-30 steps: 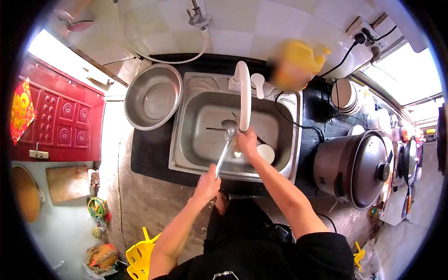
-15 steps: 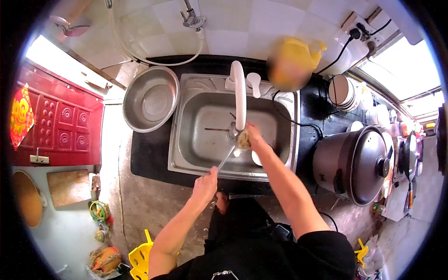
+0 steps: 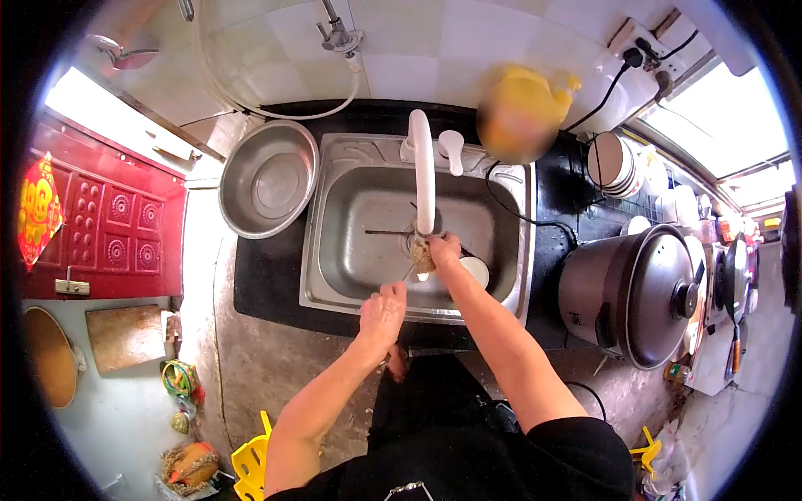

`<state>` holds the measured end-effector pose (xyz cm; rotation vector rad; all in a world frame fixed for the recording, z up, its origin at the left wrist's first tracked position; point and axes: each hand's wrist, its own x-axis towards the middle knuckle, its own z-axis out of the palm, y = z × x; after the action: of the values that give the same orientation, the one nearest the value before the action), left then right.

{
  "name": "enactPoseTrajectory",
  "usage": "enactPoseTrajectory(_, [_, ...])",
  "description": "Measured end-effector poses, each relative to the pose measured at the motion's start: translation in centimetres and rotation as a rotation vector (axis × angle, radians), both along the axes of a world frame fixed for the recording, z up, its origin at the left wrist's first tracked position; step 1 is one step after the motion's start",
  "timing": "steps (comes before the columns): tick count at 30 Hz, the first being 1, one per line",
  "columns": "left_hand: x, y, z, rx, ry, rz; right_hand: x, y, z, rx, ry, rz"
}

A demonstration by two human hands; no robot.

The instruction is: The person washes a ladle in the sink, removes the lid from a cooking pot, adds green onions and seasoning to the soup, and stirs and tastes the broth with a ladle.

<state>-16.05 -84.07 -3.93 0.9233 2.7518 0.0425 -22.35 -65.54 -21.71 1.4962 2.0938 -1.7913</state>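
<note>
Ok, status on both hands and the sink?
Left hand: grip closed on metal utensil. Right hand: holding tan scrubber by the spout. White dish in sink, close to right wrist; could get bumped.

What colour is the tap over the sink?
The tap is white, seen best in the head view.

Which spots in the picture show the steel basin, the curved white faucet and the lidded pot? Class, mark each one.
Steel basin (image 3: pixel 276 184): head view, on its inner bottom.
Curved white faucet (image 3: pixel 425 179): head view, on its spout.
Lidded pot (image 3: pixel 587 290): head view, on its side wall.
</note>
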Motion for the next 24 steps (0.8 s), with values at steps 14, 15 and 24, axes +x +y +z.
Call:
enactPoseTrajectory(14, [-3.9,0.4,4.8,1.132,-0.561,0.733,1.1,2.6,-1.0,-0.854,0.154,-0.293])
enactPoseTrajectory(15, [-4.2,0.7,4.8,1.18,-0.529,0.7,0.9,2.5,1.5,-0.731,0.16,-0.318])
enactPoseTrajectory(24, [-6.1,6.7,-7.0,1.224,-0.527,0.851,2.3,-3.2,5.6,-0.773,0.147,-0.313])
